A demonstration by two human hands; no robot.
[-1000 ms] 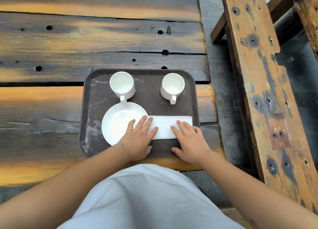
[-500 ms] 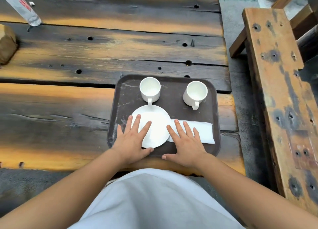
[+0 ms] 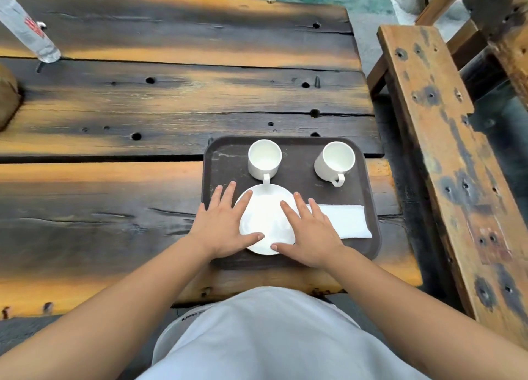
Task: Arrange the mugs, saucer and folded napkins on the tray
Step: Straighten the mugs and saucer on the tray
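Both hands' fingers (image 3: 228, 192) have shifted, now flanking the saucer (image 3: 264, 218).

An outdoor café-like seating spot. A weathered plank worktop (image 3: 177, 100) stands left, a rough wooden bench (image 3: 445, 162) right, over concrete ground.

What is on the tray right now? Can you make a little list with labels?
tray: dark brown, on the wooden table
mugs: two white, left mug, right mug, handles toward the person
saucer: white, in front of left mug
napkin: white, folded, right of saucer
left hand: flat, at saucer's left edge
right hand: flat, over saucer and napkin
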